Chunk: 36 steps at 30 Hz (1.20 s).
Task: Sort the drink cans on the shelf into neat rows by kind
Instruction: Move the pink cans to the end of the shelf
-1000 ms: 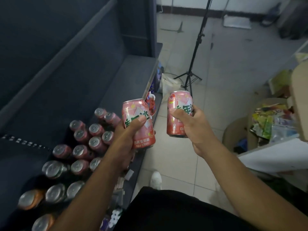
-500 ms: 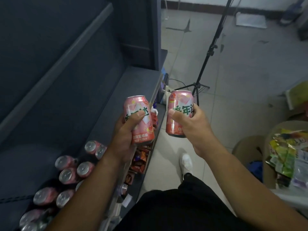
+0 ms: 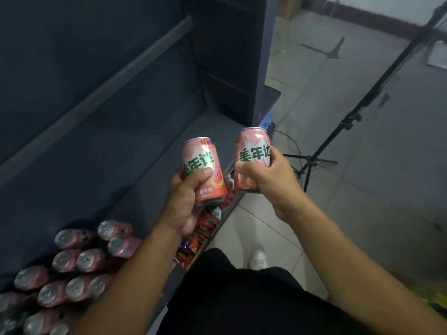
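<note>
My left hand (image 3: 185, 201) grips a pink can with green lettering (image 3: 205, 165), held upright above the front edge of the dark shelf (image 3: 145, 170). My right hand (image 3: 271, 177) grips a second pink can of the same kind (image 3: 251, 151), just right of the first and out over the floor. The two cans are close but apart. Several pink cans (image 3: 79, 259) stand in rows on the shelf at the lower left, partly hidden by my left forearm.
The shelf's right stretch is bare up to a dark upright panel (image 3: 232, 56). Snack packets (image 3: 203, 228) sit on a lower shelf below the edge. A black tripod stand (image 3: 338, 131) rises from the tiled floor at right. My white shoe (image 3: 258, 258) is on the floor.
The view has shifted right along the shelf, so the standing cans slid to the lower left. Both hands keep their cans, held slightly higher and further along the shelf.
</note>
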Motion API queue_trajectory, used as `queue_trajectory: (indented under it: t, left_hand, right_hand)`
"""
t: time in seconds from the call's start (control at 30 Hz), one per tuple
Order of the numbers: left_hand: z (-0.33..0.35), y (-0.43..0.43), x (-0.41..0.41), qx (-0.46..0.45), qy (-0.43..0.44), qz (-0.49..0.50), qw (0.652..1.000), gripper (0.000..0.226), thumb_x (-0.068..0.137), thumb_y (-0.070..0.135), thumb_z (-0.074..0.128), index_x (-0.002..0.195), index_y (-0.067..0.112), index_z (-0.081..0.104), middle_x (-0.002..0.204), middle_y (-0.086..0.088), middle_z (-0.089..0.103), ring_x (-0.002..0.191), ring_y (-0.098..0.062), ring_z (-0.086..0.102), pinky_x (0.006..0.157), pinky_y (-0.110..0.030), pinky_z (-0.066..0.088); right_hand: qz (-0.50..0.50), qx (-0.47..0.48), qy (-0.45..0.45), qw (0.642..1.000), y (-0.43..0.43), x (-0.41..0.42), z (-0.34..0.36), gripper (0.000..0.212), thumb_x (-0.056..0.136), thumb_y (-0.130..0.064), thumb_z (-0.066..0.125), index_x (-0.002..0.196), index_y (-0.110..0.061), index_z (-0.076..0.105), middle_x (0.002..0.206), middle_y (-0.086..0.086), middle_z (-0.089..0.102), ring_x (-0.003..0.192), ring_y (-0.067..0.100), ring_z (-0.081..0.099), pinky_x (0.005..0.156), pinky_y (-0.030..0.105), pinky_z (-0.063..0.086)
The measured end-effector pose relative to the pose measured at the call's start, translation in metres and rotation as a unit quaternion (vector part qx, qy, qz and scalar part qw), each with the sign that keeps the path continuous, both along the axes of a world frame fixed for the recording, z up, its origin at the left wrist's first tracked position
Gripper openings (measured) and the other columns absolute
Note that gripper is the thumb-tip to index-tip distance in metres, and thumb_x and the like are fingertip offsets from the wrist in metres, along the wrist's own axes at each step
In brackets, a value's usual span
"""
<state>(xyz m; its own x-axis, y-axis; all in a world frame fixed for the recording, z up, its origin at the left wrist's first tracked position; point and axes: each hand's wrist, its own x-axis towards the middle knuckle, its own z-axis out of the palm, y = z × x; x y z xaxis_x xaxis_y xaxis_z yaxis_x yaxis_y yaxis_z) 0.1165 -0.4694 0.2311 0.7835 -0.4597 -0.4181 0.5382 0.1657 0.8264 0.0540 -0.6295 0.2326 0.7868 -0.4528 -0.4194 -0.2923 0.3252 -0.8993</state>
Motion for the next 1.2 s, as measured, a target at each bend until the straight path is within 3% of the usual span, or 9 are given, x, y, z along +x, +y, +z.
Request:
queue_trajectory:
  t: [0.17,0.27,0.4,0.57,0.8,0.97,1.1,1.2]
  left_hand:
    - [-0.018,-0.018,0.044,0.028,0.019,0.076,0.997,0.067,0.058,0.032,0.080,0.119,0.010,0.061,0.095,-0.013,0.068,0.077,-0.024,0.071,0.060,-0.037,0.061]
    - [-0.035,-0.024,0.078,0.083,-0.009,0.081,0.993,0.080,0.055,0.036,0.081,0.127,0.010,0.057,0.096,-0.009,0.070,0.079,-0.024,0.071,0.066,-0.046,0.060]
    - [-0.060,-0.035,0.123,0.104,-0.017,0.087,0.991,0.082,0.057,0.038,0.085,0.129,0.013,0.055,0.102,-0.006,0.071,0.087,-0.020,0.071,0.078,-0.053,0.059]
    - [-0.087,-0.050,0.169,0.131,-0.031,0.099,0.986,0.077,0.063,0.032,0.089,0.129,0.011,0.054,0.113,-0.012,0.070,0.092,-0.016,0.071,0.076,-0.033,0.059]
    - [-0.136,-0.070,0.215,0.198,-0.004,0.156,0.968,0.064,0.067,0.026,0.086,0.122,0.010,0.057,0.111,-0.013,0.071,0.091,-0.020,0.073,0.075,-0.036,0.061]
    - [-0.167,-0.087,0.236,0.233,0.006,0.223,0.946,0.057,0.075,0.010,0.087,0.122,0.013,0.054,0.108,-0.005,0.070,0.090,-0.011,0.071,0.074,-0.030,0.059]
    - [-0.194,-0.101,0.256,0.238,-0.008,0.258,0.936,0.057,0.078,0.004,0.084,0.121,0.025,0.052,0.105,0.006,0.067,0.088,-0.001,0.068,0.073,-0.021,0.056]
    - [-0.222,-0.115,0.276,0.236,-0.033,0.265,0.934,0.060,0.079,0.001,0.083,0.124,0.028,0.053,0.105,0.009,0.068,0.088,0.002,0.067,0.075,-0.019,0.054]
  right_hand:
    - [0.010,-0.003,0.014,1.000,-0.026,0.053,-0.008,0.058,0.082,-0.016,0.082,0.130,-0.019,0.049,0.110,0.006,0.068,0.091,0.019,0.072,0.062,0.024,0.060]
    - [0.014,-0.019,0.016,1.000,-0.037,0.091,-0.020,0.054,0.084,-0.015,0.079,0.129,-0.014,0.050,0.113,0.013,0.067,0.092,0.025,0.072,0.062,0.029,0.060]
    - [0.054,-0.060,0.028,0.996,-0.049,0.136,-0.032,0.048,0.090,-0.019,0.076,0.128,-0.019,0.047,0.108,0.006,0.066,0.088,0.018,0.072,0.061,0.025,0.059]
    - [0.079,-0.088,0.043,0.992,-0.064,0.183,-0.054,0.050,0.091,-0.019,0.075,0.131,-0.016,0.045,0.109,0.012,0.065,0.080,0.010,0.071,0.060,0.023,0.058]
    - [0.136,-0.112,0.039,0.984,-0.083,0.245,-0.100,0.051,0.090,-0.009,0.075,0.132,-0.012,0.045,0.102,0.008,0.063,0.079,0.007,0.067,0.061,0.023,0.058]
    - [0.176,-0.108,0.053,0.977,-0.104,0.285,-0.142,0.048,0.088,-0.010,0.078,0.123,-0.017,0.046,0.096,-0.001,0.062,0.074,-0.003,0.065,0.066,0.026,0.061]
    - [0.177,-0.111,0.049,0.977,-0.119,0.313,-0.177,0.051,0.085,-0.005,0.079,0.126,-0.007,0.048,0.094,0.001,0.064,0.075,0.000,0.065,0.067,0.023,0.059]
    - [0.173,-0.103,0.063,0.978,-0.129,0.343,-0.206,0.068,0.073,-0.010,0.088,0.127,-0.006,0.048,0.096,0.013,0.067,0.076,0.015,0.068,0.065,0.040,0.060]
